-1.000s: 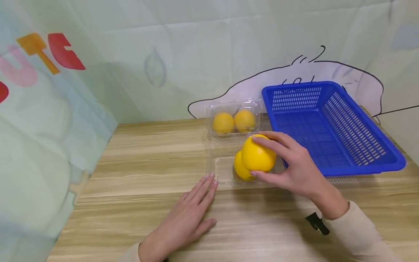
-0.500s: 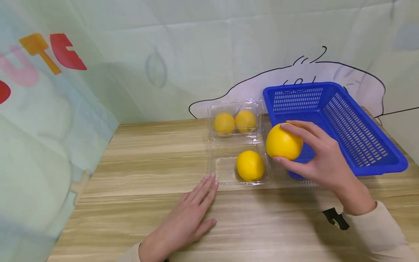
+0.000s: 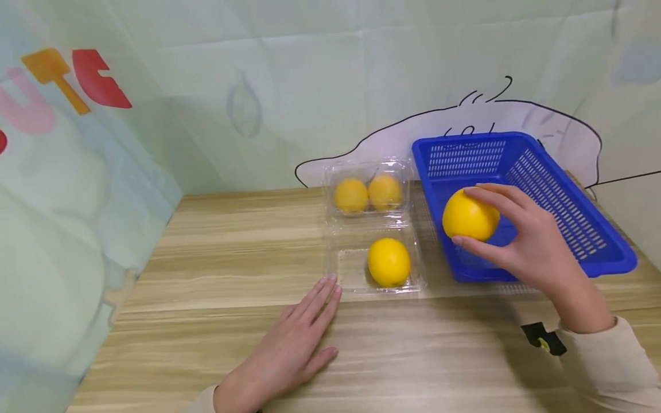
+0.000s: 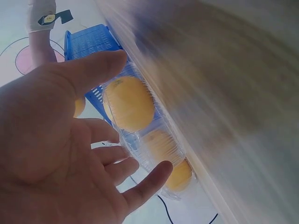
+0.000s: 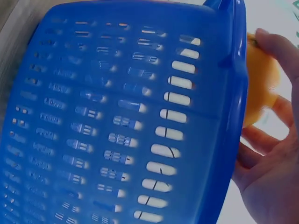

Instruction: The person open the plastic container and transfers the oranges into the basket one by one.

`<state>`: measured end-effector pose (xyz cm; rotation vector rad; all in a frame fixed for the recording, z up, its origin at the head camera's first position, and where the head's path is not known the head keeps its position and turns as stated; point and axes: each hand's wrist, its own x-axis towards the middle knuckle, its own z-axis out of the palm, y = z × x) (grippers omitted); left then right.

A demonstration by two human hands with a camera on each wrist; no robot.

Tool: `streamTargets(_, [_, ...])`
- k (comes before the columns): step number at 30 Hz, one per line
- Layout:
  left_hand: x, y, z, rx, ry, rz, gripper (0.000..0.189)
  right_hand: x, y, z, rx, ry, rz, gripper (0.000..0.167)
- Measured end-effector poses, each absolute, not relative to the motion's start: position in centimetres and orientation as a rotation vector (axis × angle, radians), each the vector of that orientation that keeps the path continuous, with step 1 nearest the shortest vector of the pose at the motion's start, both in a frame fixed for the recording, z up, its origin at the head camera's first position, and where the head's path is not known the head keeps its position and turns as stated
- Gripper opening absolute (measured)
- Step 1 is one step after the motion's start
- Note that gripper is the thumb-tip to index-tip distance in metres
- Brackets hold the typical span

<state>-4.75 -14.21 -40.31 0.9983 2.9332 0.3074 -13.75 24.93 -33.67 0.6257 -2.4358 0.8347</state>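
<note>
My right hand (image 3: pixel 537 241) grips an orange (image 3: pixel 470 215) between thumb and fingers, over the near left part of the blue basket (image 3: pixel 609 264). The right wrist view shows this orange (image 5: pixel 259 79) just beyond the basket's rim (image 5: pixel 236 93). My left hand (image 3: pixel 289 338) rests on the table with straight fingers, the fingertips right at the near left corner of a clear plastic clamshell box (image 3: pixel 353 275). A second orange (image 3: pixel 389 263) sits in the right side of the box's near half. Two more oranges (image 3: pixel 351 195) show through the clear plastic of the raised far half.
The box and basket stand side by side on a wood-grain table (image 3: pixel 232 258), the basket to the right. A printed cloth (image 3: pixel 289 103) hangs close behind both and continues along the left side of the table.
My right hand has carried its orange from above the box rightward to over the basket, uncovering the orange in the near half. The left hand has stayed in place.
</note>
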Motion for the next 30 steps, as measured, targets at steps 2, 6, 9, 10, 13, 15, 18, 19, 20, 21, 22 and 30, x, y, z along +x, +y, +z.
streamTargets(2, [-4.7, -14.3, -40.3, 0.998, 2.929, 0.308, 0.092, -13.8, 25.1, -33.7, 0.585, -2.478, 0.83, 0.075])
streamTargets(6, [-4.6, -14.3, -40.3, 0.995, 2.928, 0.305, 0.092, -13.9, 25.5, -33.8, 0.537, -2.574, 0.829, 0.07])
streamTargets(9, [-4.6, -14.3, -40.4, 0.984, 2.928, 0.293, 0.093, -14.2, 25.8, -33.9, 0.521, -2.661, 0.828, 0.067])
streamTargets(10, [-4.6, -14.3, -40.4, 0.983, 2.927, 0.291, 0.093, -14.3, 25.9, -34.0, 0.515, -2.69, 0.825, 0.067])
streamTargets(13, [-4.6, -14.3, -40.4, 0.987, 2.926, 0.287, 0.093, -14.4, 26.2, -34.3, 0.491, -2.772, 0.809, 0.067])
streamTargets(15, [-4.7, -14.4, -40.5, 0.997, 2.924, 0.294, 0.093, -14.5, 26.3, -34.6, 0.466, -2.823, 0.811, 0.069])
streamTargets(18, [-4.8, -14.4, -40.3, 0.999, 2.911, 0.312, 0.093, -15.0, 26.4, -35.0, 0.428, -2.91, 0.825, 0.075])
streamTargets(19, [-4.9, -14.4, -40.2, 1.0, 2.907, 0.316, 0.092, -15.2, 26.4, -35.1, 0.419, -2.945, 0.827, 0.077])
streamTargets(20, [-4.9, -14.4, -40.1, 0.998, 2.903, 0.318, 0.093, -15.4, 26.5, -35.2, 0.412, -2.98, 0.827, 0.08])
streamTargets(21, [-5.0, -14.4, -40.1, 0.998, 2.898, 0.319, 0.093, -15.6, 26.5, -35.4, 0.409, -3.011, 0.829, 0.081])
streamTargets(22, [-5.0, -14.4, -40.0, 0.997, 2.893, 0.32, 0.093, -15.7, 26.6, -35.4, 0.408, -3.042, 0.835, 0.083])
streamTargets(30, [-5.1, -14.2, -39.4, 0.975, 2.853, 0.319, 0.095, -16.3, 27.1, -36.0, 0.487, -3.211, 0.913, 0.08])
